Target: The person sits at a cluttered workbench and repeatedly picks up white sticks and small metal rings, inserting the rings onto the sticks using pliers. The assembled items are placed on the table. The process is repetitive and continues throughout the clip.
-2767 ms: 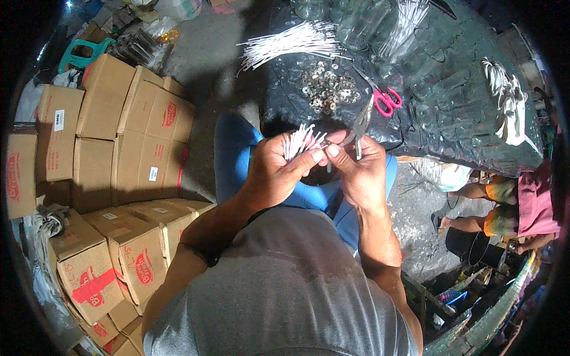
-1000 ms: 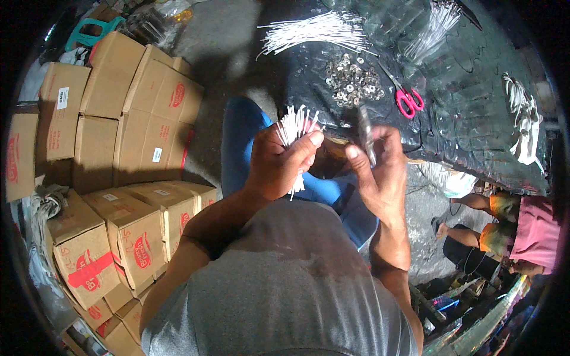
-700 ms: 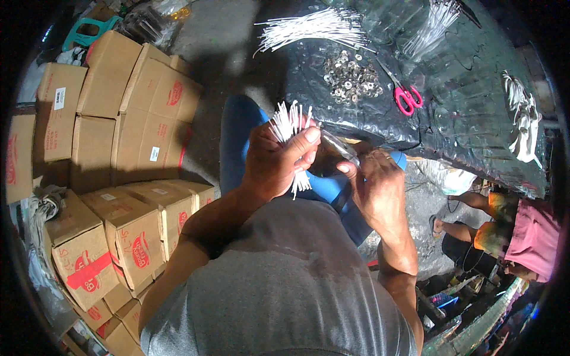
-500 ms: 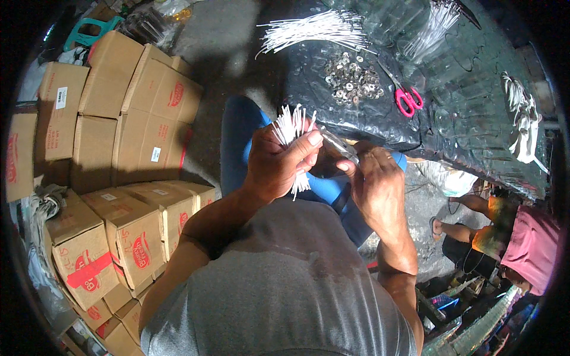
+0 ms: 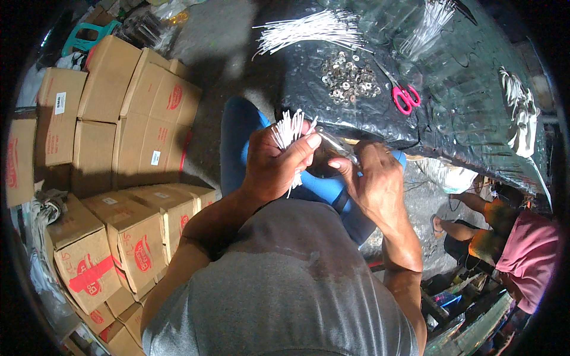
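Note:
My left hand (image 5: 270, 166) is closed around a bundle of thin white candle wicks (image 5: 289, 130). Their ends fan out above the fist, and more stick out below it. One wick stands apart between the thumb and forefinger, pointing up and right. In my right hand (image 5: 380, 178) is a slim silver metal tool like pliers (image 5: 339, 143), its tip close to that single wick. The right fingers curl around the tool, while the thumb is lifted off to its left. Whether the tip touches the wick is too blurred to tell.
On the black-covered table lie small round metal pieces (image 5: 349, 80), pink-handled scissors (image 5: 406, 98) and a pile of white wicks (image 5: 312, 31). Another wick bundle (image 5: 430, 26) lies farther right, near white cloth strips (image 5: 519, 113). Cardboard boxes (image 5: 151, 113) stack at left. A person (image 5: 525, 249) is at right.
The right thumb has lifted away from the tool, and the right hand has shifted slightly. The left hand keeps the bundle in nearly the same place.

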Demonstrator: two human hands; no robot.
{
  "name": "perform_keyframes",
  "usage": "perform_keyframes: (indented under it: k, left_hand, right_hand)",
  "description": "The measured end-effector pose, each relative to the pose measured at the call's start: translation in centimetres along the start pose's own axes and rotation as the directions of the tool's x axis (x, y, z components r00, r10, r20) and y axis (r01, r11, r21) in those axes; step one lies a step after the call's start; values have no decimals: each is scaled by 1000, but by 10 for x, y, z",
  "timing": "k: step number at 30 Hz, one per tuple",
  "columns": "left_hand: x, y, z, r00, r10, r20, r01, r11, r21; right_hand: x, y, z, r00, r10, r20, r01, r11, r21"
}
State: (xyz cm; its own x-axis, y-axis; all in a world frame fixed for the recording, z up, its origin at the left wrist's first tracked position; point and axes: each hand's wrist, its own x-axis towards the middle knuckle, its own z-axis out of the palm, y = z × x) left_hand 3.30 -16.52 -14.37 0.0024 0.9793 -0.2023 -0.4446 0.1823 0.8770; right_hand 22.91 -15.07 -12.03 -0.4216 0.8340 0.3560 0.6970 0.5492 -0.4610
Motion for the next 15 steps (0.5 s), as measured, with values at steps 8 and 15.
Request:
perform_keyframes:
  k: [8, 15]
  left_hand:
    - [-3, 6, 0, 1000, 19, 11, -21, 988, 154]
    - [-9, 16, -38, 963, 159, 216, -251, 820, 514]
  right_hand:
    - [-2, 13, 10, 998, -4, 58, 0, 997, 81]
    - [14, 10, -24, 994, 107, -13, -105, 990, 90]
